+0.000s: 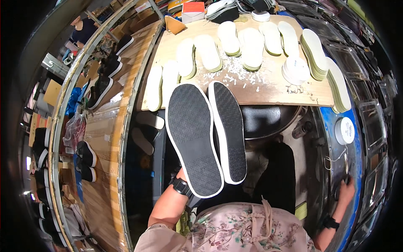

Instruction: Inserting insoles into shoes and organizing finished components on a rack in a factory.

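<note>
The pair of shoes [194, 143] shows its soles, long axes running away from the body. The left hand [181, 174] is nearer, behind their lower left side; its grip is hidden, so I cannot tell how it closes. The right hand [346, 190] is well right of the shoes, grip unclear. Beyond them, pale insoles [252, 46] lie on the desk [268, 94].

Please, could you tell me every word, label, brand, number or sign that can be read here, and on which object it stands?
I do not copy out writing, but marks show here:
Wooden board: dark handwriting near its front edge, towards the right.
Round white object on the board: bluish print, too small to read.
Round white object right of the board: small print, too small to read.
</note>
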Motion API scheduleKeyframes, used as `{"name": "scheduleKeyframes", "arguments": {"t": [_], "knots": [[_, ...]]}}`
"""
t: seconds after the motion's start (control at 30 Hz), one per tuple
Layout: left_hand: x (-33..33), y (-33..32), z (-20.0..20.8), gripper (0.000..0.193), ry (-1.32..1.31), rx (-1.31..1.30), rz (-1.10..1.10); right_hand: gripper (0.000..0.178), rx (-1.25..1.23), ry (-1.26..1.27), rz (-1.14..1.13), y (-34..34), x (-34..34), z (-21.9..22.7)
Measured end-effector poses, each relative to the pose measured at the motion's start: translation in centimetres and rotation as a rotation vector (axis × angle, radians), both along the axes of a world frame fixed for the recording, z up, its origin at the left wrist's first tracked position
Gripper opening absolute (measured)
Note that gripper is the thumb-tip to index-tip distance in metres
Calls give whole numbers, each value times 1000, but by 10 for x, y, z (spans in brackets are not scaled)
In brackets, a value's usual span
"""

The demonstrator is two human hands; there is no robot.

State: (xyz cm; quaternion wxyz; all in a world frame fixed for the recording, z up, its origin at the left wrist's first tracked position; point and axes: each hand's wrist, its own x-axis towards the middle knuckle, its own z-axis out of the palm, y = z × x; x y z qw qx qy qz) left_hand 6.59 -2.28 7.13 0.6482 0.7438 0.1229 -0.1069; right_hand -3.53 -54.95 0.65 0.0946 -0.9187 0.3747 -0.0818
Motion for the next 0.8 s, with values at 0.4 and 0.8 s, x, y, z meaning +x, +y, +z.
{"name": "scheduleKeyframes", "arguments": {"t": [0.4, 0.8], "knots": [[35, -7, 1, 25, -77, 6, 19, 41, -37, 166, 290, -36, 79, 43], [125, -4, 89, 31, -202, 830, -633, 31, 543, 54, 1157, 219, 328, 99]]}}
